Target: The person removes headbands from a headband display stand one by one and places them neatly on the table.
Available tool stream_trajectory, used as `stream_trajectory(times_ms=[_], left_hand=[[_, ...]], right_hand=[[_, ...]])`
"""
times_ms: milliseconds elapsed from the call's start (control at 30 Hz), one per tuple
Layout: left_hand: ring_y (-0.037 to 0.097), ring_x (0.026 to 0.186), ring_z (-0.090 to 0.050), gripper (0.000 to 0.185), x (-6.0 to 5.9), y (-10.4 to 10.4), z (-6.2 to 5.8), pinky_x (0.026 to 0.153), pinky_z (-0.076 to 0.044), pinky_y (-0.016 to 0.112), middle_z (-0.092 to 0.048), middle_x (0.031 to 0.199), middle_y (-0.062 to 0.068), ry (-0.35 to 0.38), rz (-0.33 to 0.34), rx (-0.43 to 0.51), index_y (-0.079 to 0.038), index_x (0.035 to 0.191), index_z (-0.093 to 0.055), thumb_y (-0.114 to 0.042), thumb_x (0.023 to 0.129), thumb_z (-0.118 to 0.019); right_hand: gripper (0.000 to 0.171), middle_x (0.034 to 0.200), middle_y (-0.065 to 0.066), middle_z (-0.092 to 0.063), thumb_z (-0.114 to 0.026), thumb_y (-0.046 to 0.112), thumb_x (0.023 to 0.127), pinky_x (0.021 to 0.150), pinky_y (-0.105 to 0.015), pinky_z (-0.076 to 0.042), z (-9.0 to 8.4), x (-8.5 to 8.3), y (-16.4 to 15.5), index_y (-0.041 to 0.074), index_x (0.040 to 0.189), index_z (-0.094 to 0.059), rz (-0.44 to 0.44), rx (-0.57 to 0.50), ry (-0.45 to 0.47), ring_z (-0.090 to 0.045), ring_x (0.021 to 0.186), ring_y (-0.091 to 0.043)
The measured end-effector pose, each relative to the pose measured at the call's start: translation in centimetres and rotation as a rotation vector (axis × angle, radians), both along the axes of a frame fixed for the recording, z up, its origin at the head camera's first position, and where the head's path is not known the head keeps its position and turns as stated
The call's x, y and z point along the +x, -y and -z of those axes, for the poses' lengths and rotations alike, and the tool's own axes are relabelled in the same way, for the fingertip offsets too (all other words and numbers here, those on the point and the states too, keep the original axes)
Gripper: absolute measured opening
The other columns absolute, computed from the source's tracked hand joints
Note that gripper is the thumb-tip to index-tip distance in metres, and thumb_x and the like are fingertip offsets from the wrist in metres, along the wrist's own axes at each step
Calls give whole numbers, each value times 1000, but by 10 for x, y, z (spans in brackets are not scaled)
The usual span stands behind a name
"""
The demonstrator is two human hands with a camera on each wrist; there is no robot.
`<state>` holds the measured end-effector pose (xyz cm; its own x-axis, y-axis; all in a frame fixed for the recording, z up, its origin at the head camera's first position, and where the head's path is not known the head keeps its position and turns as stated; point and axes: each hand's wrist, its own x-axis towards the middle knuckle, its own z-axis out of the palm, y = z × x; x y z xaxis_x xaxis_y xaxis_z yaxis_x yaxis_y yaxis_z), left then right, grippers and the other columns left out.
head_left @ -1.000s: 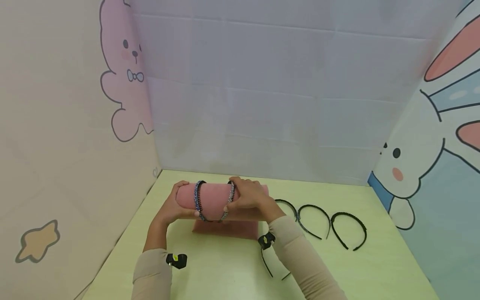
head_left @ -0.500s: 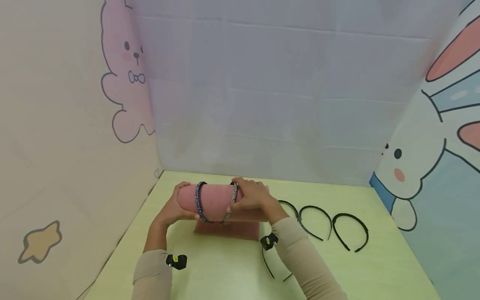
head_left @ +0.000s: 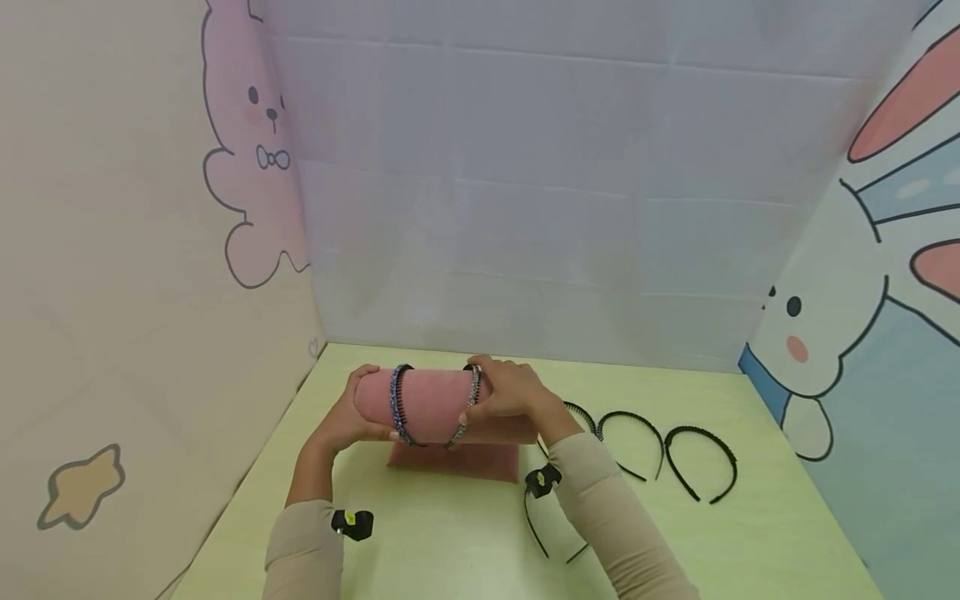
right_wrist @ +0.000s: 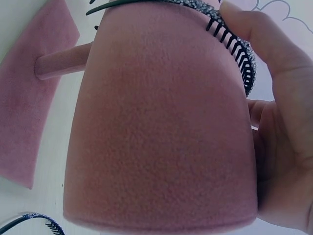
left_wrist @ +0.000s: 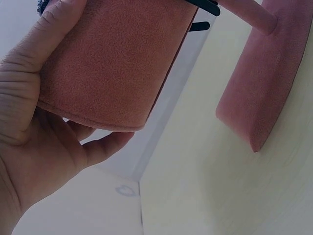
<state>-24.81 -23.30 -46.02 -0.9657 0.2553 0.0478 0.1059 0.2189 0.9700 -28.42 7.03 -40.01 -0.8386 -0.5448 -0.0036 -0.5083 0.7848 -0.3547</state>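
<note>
Pink velvet roll stand [head_left: 431, 406], at lower centre of the frame on the green surface [head_left: 465, 542], is gripped at its end by the left hand [head_left: 347, 414], while the right hand [head_left: 508, 392] pinches the rhinestone toothed headband [head_left: 470, 398] around it; a hard push may tip the stand.

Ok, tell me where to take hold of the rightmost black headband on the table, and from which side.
Take the rightmost black headband at the crown of its arch, coming from above. It lies flat on the green table with its open ends toward the person, apart from its neighbour, so the curved top is probably the easiest part to pinch.
</note>
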Motion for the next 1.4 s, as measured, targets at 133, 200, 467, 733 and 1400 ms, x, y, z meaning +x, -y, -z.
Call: stream_trajectory(times_ms=[133, 200, 467, 733, 1400], left_hand=[[36, 112, -45, 116, -3, 2, 6, 80, -47, 41, -33, 135, 14, -6, -3, -2, -29, 138, -19, 3, 52, -89], [36, 111, -46, 116, -3, 2, 7, 80, -48, 41, -34, 134, 13, -13, -2, 0, -30, 138, -19, 0, 52, -90], [36, 108, -47, 114, -3, 4, 7, 79, -48, 42, -36, 132, 12, -20, -22, -15, -33, 136, -22, 3, 52, -89], [36, 109, -47, 114, -3, 4, 6, 80, -47, 41, -35, 133, 13, -25, -20, -24, -32, 137, -21, 1, 52, -89], [37, 110, -46, 117, -3, 4, 4, 80, -48, 42, -34, 134, 12, -7, -30, -21, -32, 137, -21, -2, 49, -91]], right_hand=[[94, 122, 1, -55, -71, 63, 62, 85, -43, -40, 0, -2, -4, 23, 140, -36, 8, -11, 19, -53, 104, -20], [94, 121, 1, -55, -71, 63, 62, 84, -42, -41, 0, -2, -6, 23, 140, -37, 13, -10, 26, -54, 102, -19], [95, 126, 0, -53, -69, 62, 63, 84, -44, -41, -1, -3, -7, 26, 143, -33, -3, -1, 30, -53, 106, -21], [92, 124, -1, -54, -70, 60, 65, 86, -44, -40, -5, -2, -11, 25, 142, -34, 7, -11, 68, -53, 104, -21], [91, 126, -6, -50, -75, 47, 66, 87, -41, -41, 6, -6, -39, 16, 141, -34, -7, -225, 157, -50, 108, -21]])
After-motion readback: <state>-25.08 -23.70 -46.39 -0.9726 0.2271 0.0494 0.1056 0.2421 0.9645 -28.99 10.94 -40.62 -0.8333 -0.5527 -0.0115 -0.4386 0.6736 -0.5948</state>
